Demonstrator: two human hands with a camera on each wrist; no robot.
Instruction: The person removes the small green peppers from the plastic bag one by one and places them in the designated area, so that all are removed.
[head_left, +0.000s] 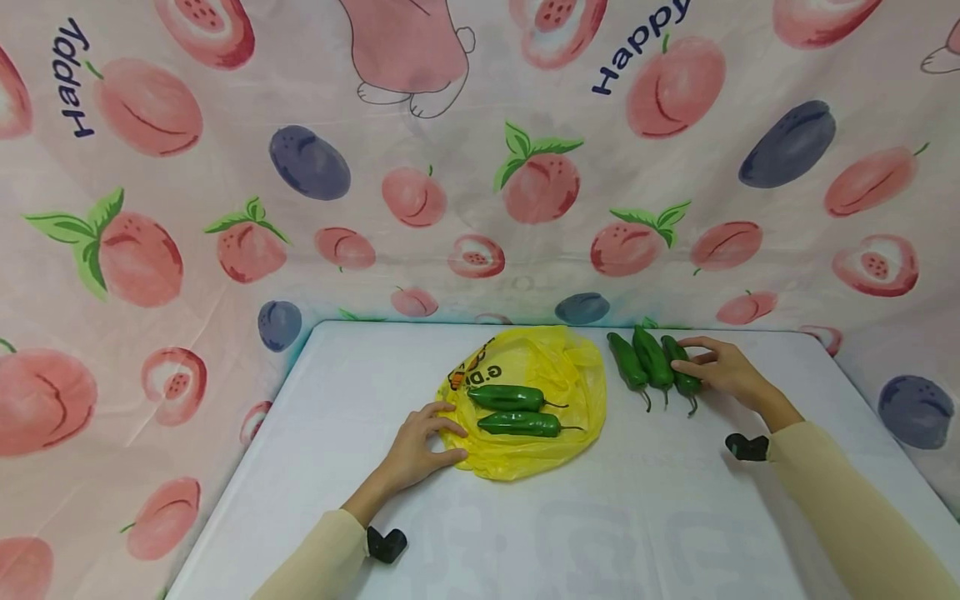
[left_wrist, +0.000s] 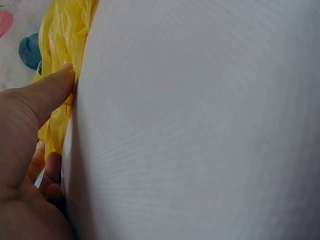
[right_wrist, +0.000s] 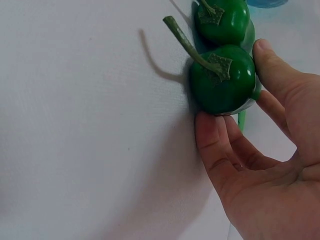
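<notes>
Two glossy green peppers [head_left: 507, 398] lie side by side on a yellow plastic bag [head_left: 558, 454], stems to the right. My left hand [head_left: 420, 446] rests at the bag's left edge, thumb and fingers spread apart and touching the plastic. In the left wrist view, the thumb [left_wrist: 52, 90] lies against the crumpled bag [left_wrist: 62, 30]. Further right, three more green peppers stand in a row, stems toward me. With thumb and fingers at its sides, my right hand [head_left: 723, 371] holds the rightmost pepper [right_wrist: 220, 82]; the neighbouring pepper [right_wrist: 227, 22] sits close beside it.
A white-covered table [head_left: 615, 533] carries everything. Behind and beside it hangs a pink cloth [head_left: 420, 267] printed with peaches and blue fruit. A black heart-shaped piece [head_left: 386, 546] sits at the left wrist, another black piece [head_left: 747, 447] at the right.
</notes>
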